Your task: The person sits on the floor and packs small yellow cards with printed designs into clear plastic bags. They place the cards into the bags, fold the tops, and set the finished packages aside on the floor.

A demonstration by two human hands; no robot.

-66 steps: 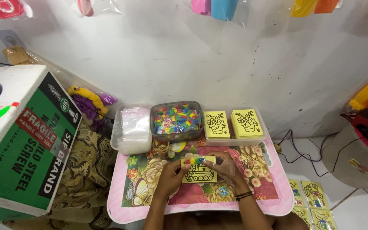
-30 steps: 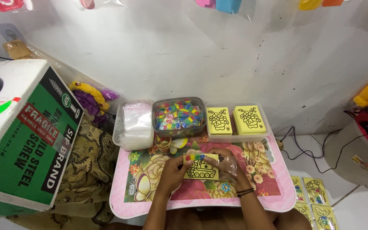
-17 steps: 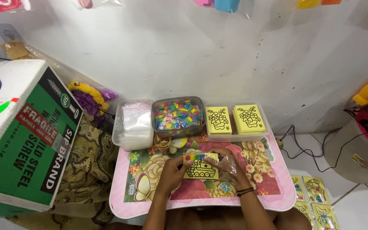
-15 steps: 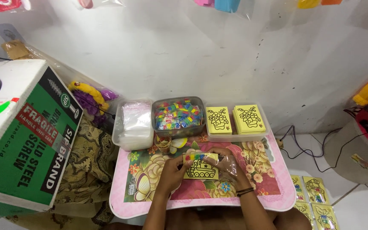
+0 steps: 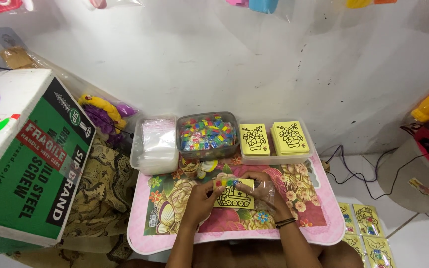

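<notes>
Low pink floral table (image 5: 319, 223) against a white wall. From the left: cardboard box (image 5: 31, 159), tub of clear bags (image 5: 155, 144), tub of coloured bits (image 5: 207, 134), tray of yellow cards (image 5: 276, 139). Between both hands, yellow card (image 5: 234, 196) lying crosswise; left hand (image 5: 202, 198) pinching its left edge, right hand (image 5: 269, 193) gripping card and clear sleeve (image 5: 263, 191).

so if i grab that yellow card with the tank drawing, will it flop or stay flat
The yellow card looks thin yet lies flat between the left hand and right hand, so probably fairly stiff and light. The clear plastic sleeve partly over it looks glossy, so it may feel slippery and crinkle.
</notes>
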